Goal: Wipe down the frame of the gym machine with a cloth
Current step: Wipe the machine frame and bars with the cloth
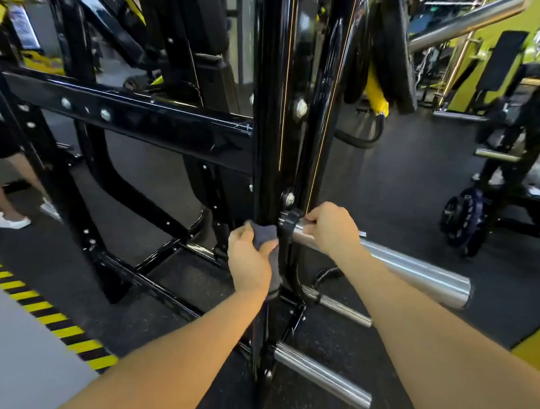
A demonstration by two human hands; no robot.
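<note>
Grey cloth (264, 237) bunched in left hand (249, 260), fingers (239, 234) curled over its upper edge, thumb pinning it against black upright frame (270, 108); loose tail hanging below the palm along the post. Right hand (331, 227) wrapped, fingers curled, round chrome peg (417, 273) just beside.

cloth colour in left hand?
Dark grey cloth, gripped by the left hand against the black frame upright; head view.

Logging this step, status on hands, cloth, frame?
Left hand grips grey cloth against black upright post. Right hand holds top chrome peg. Lower post unwiped; two lower chrome pegs stick out beside it.
</note>
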